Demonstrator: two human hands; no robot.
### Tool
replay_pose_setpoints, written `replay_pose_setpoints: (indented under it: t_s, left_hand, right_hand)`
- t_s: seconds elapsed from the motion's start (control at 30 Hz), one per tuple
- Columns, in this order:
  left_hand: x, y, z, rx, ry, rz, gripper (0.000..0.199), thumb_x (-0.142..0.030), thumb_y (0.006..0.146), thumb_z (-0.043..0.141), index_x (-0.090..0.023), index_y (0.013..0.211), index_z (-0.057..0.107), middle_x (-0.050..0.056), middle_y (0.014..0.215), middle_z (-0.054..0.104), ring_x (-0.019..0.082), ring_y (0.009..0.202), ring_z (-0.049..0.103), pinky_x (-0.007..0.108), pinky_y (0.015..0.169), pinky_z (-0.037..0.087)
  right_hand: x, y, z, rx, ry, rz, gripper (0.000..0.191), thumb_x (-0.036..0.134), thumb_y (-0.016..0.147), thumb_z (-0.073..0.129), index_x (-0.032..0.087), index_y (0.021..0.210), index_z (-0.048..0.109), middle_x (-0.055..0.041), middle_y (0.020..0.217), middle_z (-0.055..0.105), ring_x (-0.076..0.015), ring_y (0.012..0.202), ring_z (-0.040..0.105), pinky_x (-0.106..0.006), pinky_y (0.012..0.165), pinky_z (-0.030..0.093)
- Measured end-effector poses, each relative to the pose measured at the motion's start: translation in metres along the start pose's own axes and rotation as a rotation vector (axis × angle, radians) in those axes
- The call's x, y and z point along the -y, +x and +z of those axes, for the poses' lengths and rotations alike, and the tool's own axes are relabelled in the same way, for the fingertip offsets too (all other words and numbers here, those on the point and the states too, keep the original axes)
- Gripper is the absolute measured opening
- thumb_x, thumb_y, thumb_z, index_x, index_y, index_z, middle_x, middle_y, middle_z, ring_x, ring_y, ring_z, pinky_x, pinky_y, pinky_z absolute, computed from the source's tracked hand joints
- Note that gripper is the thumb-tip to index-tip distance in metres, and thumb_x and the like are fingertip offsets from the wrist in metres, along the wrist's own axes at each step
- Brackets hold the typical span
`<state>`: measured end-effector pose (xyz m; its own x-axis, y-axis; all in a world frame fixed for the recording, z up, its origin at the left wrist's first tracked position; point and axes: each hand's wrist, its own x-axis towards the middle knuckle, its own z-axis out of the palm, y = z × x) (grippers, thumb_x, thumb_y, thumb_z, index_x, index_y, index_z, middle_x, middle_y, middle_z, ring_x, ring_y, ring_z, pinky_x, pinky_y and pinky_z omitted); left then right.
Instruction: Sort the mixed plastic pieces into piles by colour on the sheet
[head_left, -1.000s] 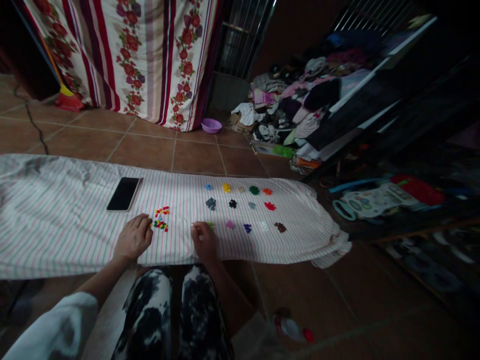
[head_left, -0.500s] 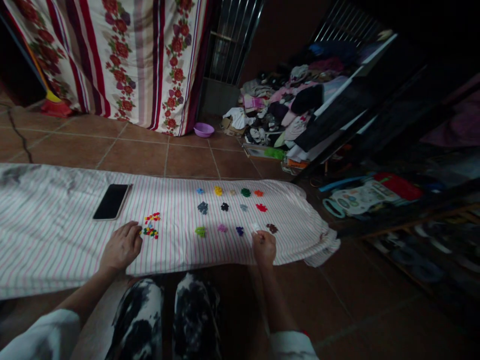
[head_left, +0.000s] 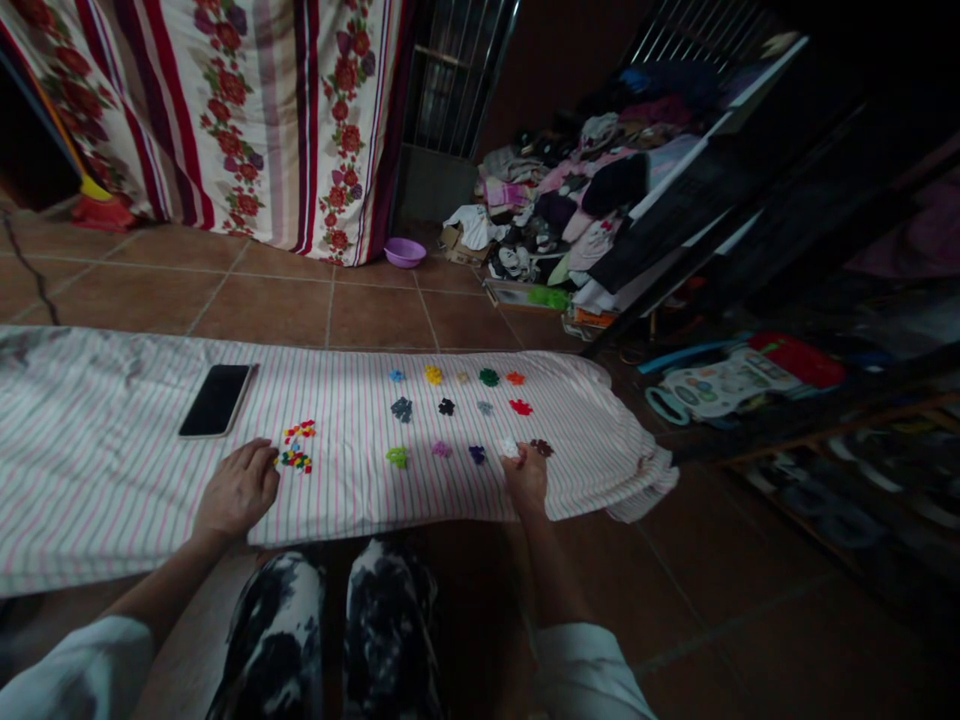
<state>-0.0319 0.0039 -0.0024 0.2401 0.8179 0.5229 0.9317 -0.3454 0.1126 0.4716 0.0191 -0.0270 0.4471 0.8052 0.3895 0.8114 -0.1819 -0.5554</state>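
Note:
My left hand [head_left: 237, 487] lies palm down on the striped cloth [head_left: 345, 490], its fingers loosely bent and holding nothing I can see. Its fingertips are beside a small arrangement of red, yellow, green and blue pieces [head_left: 297, 461]. Over on the right, my right hand [head_left: 528, 480] has its fingertips pinched together at a pile of tiny white pieces [head_left: 508, 446]. Whatever is between those fingers is too small to make out. Brown pieces [head_left: 541, 448] lie just beyond that hand, and dark purple pieces [head_left: 477, 455] to its left.
Several small colour-sorted piles stand in rows, among them lime green [head_left: 397, 457], red [head_left: 520, 407] and dark green [head_left: 489, 377]. A phone [head_left: 216, 400] lies at the left. Beyond the cloth are a purple basin [head_left: 405, 252] and heaped clothes [head_left: 555, 205].
My right hand has shifted slightly, its fingertips now reaching the white pile. The left hand stays beside the multicoloured pieces. The whole view has shifted a little.

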Motion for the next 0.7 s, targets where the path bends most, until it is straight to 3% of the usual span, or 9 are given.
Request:
replay_pose_setpoints:
  t_s: [0.27,0.37,0.5,0.7]
  left_hand:
    - [0.002,-0.001,0.002,-0.012,-0.009,0.001,0.025,-0.026,0.084,0.042,-0.018,0.102,0.057,0.014,0.108,0.064,0.027,0.101,0.061,0.043,0.089,0.050]
    - [0.003,-0.001,0.003,-0.012,0.003,-0.001,0.025,-0.026,0.084,0.042,-0.018,0.102,0.057,0.014,0.109,0.064,0.027,0.102,0.061,0.043,0.088,0.049]
    - [0.003,-0.001,0.003,-0.003,0.010,0.008,0.024,-0.025,0.085,0.041,-0.017,0.102,0.057,0.014,0.108,0.064,0.027,0.102,0.061,0.042,0.090,0.050]
    - [0.004,-0.002,0.003,0.005,-0.005,0.005,0.024,-0.025,0.084,0.042,-0.019,0.103,0.057,0.013,0.109,0.064,0.026,0.103,0.061,0.043,0.089,0.051]
  right_hand:
    - [0.000,0.016,-0.005,0.176,-0.060,-0.045,0.042,0.036,0.075,0.058,0.017,0.112,0.063,-0.0048,0.075,0.056,-0.0237,0.082,0.052,-0.038,0.078,0.045]
    - [0.002,0.021,-0.006,0.231,-0.084,-0.061,0.038,0.034,0.076,0.060,0.020,0.111,0.066,-0.0055,0.084,0.057,-0.0213,0.081,0.052,-0.036,0.078,0.046]
    - [0.008,0.021,-0.006,0.220,-0.132,-0.081,0.032,0.034,0.081,0.056,0.021,0.107,0.067,-0.0089,0.100,0.059,-0.0201,0.084,0.053,-0.035,0.080,0.046]
    - [0.015,0.018,-0.004,0.178,-0.171,-0.082,0.027,0.035,0.084,0.053,0.020,0.101,0.067,-0.0088,0.100,0.058,-0.0200,0.088,0.054,-0.033,0.078,0.044]
